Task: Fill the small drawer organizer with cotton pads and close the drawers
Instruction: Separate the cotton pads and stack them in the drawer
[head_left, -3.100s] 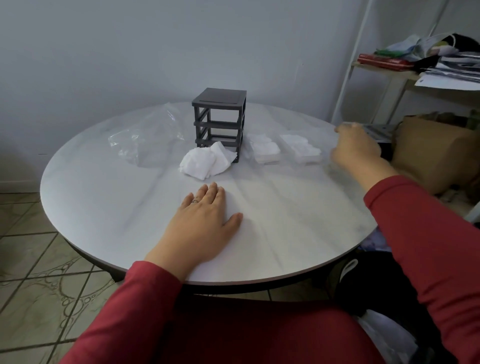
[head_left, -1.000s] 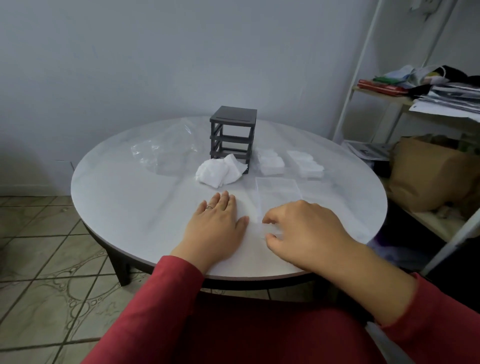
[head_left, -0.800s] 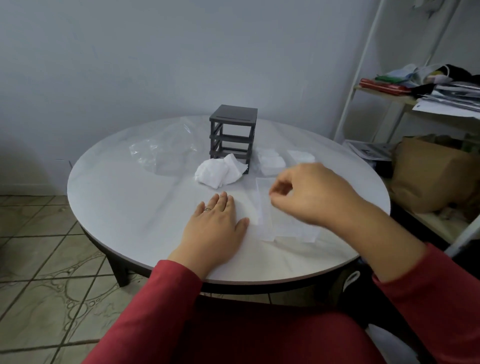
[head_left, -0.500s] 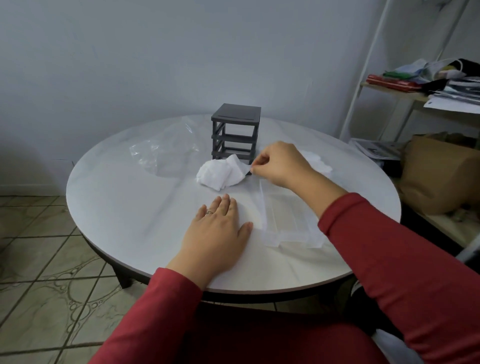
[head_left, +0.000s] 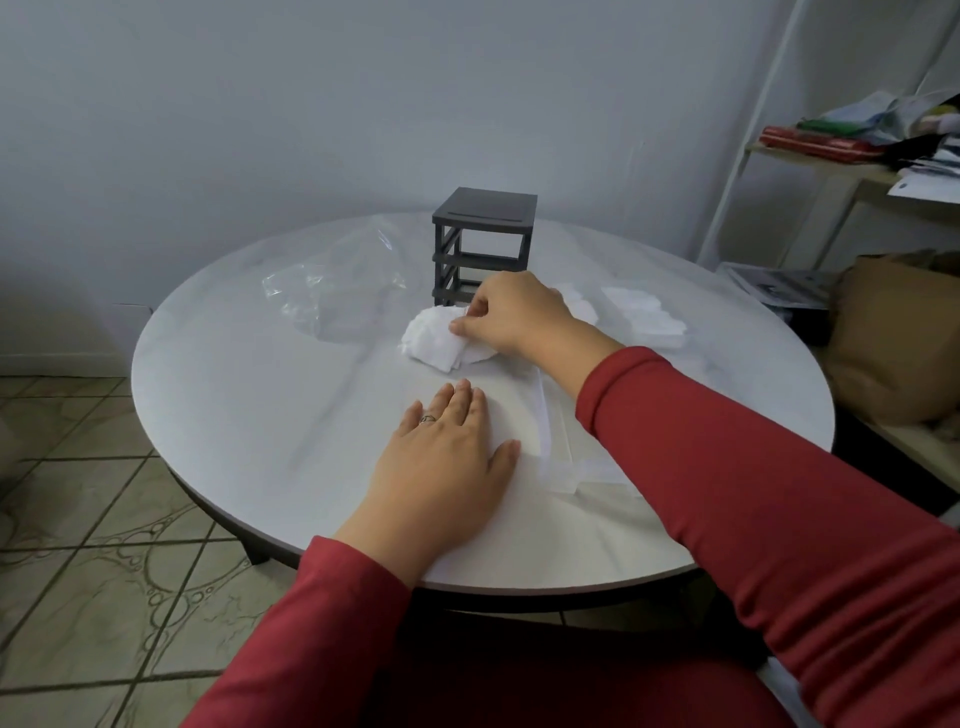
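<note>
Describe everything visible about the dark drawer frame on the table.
The drawer frame is a dark grey, plastic-looking cube standing upright at the far side of the round table. It has a flat slotted top, corner posts and open tiers with no drawers inside. The right hand hides its lower front; the cotton pad pile lies just before it.

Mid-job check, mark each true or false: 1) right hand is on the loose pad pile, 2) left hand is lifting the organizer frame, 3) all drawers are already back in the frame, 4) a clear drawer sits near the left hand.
1) True: the right hand pinches the cotton pad pile.
2) False: the left hand lies flat on the table, away from the organizer frame.
3) False: the frame's slots look empty.
4) True: a clear drawer lies beside it.
</note>
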